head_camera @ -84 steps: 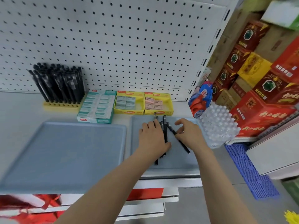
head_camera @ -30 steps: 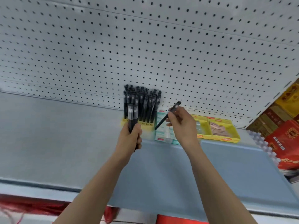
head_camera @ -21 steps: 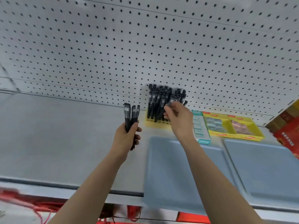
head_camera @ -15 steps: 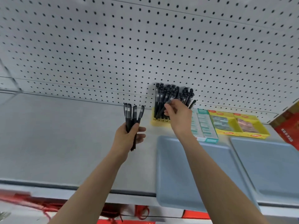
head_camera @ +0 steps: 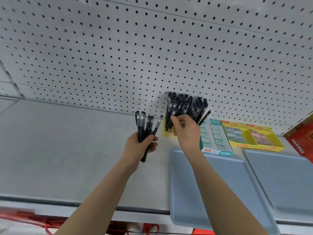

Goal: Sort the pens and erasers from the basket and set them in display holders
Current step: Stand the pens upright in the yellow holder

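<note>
Head view: left grip (head_camera: 140, 147) clutches five pens (head_camera: 145, 126), right grip (head_camera: 186, 131) pinches one pen (head_camera: 205, 117) at the yellow holder (head_camera: 165, 133).

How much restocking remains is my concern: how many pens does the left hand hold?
5 pens, fanned upward from the left hand: two at left, two in the middle, one leaning right. More may be hidden in the fist.

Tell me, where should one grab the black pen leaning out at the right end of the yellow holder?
Probably pinch the leaning black pen by its upper end, coming from the right: that end juts free of the packed black pens, while its lower part is hidden behind the right hand.
</note>
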`<state>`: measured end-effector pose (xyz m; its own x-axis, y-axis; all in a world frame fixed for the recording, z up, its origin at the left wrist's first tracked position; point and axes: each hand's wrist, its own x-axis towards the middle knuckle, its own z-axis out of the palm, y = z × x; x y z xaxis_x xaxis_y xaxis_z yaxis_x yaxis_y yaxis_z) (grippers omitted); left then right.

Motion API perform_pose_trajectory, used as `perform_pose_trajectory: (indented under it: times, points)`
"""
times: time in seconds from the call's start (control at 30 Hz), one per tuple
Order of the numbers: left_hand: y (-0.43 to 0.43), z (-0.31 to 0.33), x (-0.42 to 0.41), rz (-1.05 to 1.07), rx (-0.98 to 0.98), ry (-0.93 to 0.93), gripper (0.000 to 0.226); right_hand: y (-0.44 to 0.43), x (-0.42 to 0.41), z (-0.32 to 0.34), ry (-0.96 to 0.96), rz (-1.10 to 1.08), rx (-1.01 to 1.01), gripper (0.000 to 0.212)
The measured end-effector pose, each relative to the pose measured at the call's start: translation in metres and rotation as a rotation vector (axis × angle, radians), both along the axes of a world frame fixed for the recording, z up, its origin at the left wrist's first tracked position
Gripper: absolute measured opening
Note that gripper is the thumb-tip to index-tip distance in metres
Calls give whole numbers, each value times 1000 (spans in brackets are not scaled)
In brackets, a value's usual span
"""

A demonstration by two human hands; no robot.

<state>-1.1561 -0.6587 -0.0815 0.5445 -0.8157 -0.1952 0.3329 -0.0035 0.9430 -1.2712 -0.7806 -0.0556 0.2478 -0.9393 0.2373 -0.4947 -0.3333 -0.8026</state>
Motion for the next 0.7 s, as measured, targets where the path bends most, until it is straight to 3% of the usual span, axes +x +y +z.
perform_pose_trajectory:
  times: [0.07, 0.2, 0.3, 0.43, 0.7]
  points:
    - [-3, -1, -3, -22, -5, -3, 9, 13, -3, 4, -58, 48, 103, 32]
    - [-7, -2, -9, -107, -11, -14, 9, 24, -3, 5, -157, 268, 277, 20]
    - [-9, -2, -10, -90, 18, -55, 8, 15, -10, 6, -237, 201, 340, 19]
    - [-9, -5, -4, -33, 65, -60, 10, -3, -24, 14, -112, -5, 77, 17]
    - [-6, -7, -4, -2, 65, -31, 16, -9, -17, 11, -53, 29, -227, 7]
